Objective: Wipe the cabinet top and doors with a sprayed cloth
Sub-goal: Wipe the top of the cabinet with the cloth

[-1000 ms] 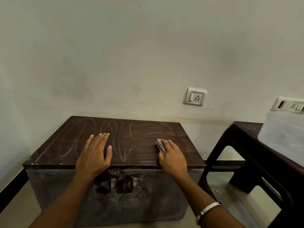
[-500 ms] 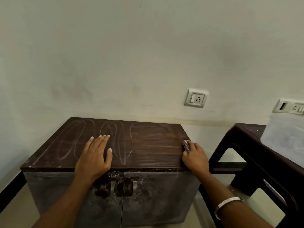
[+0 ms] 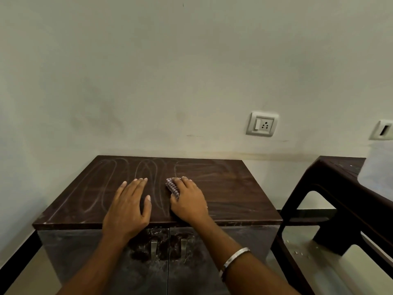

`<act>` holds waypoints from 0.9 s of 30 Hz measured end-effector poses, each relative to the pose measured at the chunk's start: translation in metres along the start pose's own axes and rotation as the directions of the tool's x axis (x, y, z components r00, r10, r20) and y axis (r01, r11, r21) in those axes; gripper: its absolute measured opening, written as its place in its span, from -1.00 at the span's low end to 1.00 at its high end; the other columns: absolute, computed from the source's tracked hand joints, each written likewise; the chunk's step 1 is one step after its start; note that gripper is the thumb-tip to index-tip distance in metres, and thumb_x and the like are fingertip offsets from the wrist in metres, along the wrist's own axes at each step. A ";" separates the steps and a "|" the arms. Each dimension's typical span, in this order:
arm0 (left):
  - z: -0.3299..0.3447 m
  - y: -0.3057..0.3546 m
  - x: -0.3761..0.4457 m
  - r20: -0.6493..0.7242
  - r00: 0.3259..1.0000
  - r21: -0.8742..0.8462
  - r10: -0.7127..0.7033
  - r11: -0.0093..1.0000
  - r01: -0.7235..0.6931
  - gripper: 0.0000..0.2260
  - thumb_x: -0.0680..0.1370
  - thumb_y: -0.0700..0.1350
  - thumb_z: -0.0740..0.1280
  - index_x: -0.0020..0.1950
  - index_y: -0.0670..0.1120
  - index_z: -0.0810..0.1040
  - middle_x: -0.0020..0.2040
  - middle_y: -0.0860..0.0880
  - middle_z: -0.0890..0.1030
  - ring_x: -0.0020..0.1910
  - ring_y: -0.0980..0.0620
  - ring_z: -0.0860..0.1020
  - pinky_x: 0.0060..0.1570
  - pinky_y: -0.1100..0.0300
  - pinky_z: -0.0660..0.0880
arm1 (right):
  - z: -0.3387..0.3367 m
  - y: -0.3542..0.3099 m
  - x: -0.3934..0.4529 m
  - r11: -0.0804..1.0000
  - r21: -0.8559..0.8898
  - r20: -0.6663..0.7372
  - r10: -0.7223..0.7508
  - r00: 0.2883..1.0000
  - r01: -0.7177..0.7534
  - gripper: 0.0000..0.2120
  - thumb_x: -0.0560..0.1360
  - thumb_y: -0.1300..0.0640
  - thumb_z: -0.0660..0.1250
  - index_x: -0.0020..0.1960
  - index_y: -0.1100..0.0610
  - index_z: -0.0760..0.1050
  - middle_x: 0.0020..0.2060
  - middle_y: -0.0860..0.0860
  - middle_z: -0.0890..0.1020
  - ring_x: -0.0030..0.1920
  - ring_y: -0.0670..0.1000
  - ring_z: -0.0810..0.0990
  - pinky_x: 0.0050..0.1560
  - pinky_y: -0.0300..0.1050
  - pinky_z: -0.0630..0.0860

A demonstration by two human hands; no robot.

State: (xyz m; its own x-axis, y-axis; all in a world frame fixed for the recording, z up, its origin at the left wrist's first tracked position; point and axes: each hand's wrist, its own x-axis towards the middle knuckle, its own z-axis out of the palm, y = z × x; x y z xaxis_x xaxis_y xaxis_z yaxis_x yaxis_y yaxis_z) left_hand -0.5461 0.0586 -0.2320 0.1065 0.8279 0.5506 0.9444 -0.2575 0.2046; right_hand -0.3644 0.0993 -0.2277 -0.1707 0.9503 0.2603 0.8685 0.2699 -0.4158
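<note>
A low cabinet with a dark wood-grain top [image 3: 234,188] stands against the wall; pale looping wipe marks cover the top's left half. Its two doors [image 3: 200,262] are closed, dusty and smeared, with two metal handles at the middle. My right hand [image 3: 189,201] presses a small checked cloth [image 3: 172,187] onto the top near the middle; most of the cloth is hidden under the palm. My left hand [image 3: 129,209] lies flat on the top just left of it, fingers spread, holding nothing.
A dark plastic stool or table [image 3: 340,188] stands close to the cabinet's right side, with a pale translucent container [image 3: 380,167] on it. A wall socket [image 3: 262,124] and a second switch plate [image 3: 382,129] sit above. Floor shows on both sides.
My right hand slid the cloth from the top's right edge leftward to the middle, beside my left hand. The left hand stayed put.
</note>
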 end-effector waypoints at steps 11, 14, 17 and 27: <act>0.004 -0.003 0.000 0.012 1.000 -0.015 -0.002 1.000 0.002 -0.44 0.55 0.11 -0.03 0.46 -0.13 0.33 0.41 -0.09 0.44 0.43 0.03 0.33 0.48 0.06 0.06 | -0.061 0.113 0.021 0.969 -0.068 -0.059 0.232 0.971 -0.235 -0.44 0.56 -0.04 0.17 0.53 -0.02 0.20 0.52 0.06 0.27 0.49 0.08 0.26 0.47 0.01 0.21; 0.005 -0.004 0.000 0.011 1.000 -0.009 -0.002 1.000 0.002 -0.44 0.55 0.11 -0.02 0.46 -0.12 0.33 0.40 -0.08 0.44 0.43 0.03 0.33 0.48 0.06 0.07 | -0.077 0.144 0.029 0.939 -0.067 -0.081 0.331 0.940 -0.336 -0.44 0.55 -0.04 0.18 0.53 -0.02 0.20 0.52 0.07 0.26 0.49 0.10 0.26 0.47 0.06 0.23; 0.006 -0.005 0.001 0.005 1.000 -0.014 0.000 1.000 0.000 -0.45 0.55 0.10 -0.01 0.46 -0.12 0.34 0.40 -0.08 0.45 0.43 0.03 0.34 0.47 0.06 0.10 | -0.079 0.158 0.044 0.931 -0.046 -0.108 0.357 0.928 -0.363 -0.45 0.55 -0.03 0.18 0.52 0.03 0.23 0.49 0.09 0.31 0.47 0.11 0.29 0.47 0.04 0.24; 0.008 -0.007 0.000 -0.017 0.999 -0.043 0.031 0.999 -0.032 -0.48 0.56 0.08 0.03 0.47 -0.10 0.32 0.41 -0.03 0.43 0.43 0.08 0.31 0.48 0.08 0.11 | -0.037 0.105 0.104 0.952 -0.066 -0.110 0.292 0.950 -0.300 -0.47 0.55 0.00 0.14 0.51 0.05 0.25 0.45 0.09 0.35 0.43 0.14 0.32 0.44 0.01 0.26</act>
State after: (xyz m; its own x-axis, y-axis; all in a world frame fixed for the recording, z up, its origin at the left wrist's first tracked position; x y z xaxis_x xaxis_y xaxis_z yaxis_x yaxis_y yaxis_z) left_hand -0.5506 0.0647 -0.2397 0.1304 0.8107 0.5708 0.9261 -0.3052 0.2219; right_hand -0.2734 0.2206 -0.2125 0.1422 0.9647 0.2216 0.9085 -0.0383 -0.4161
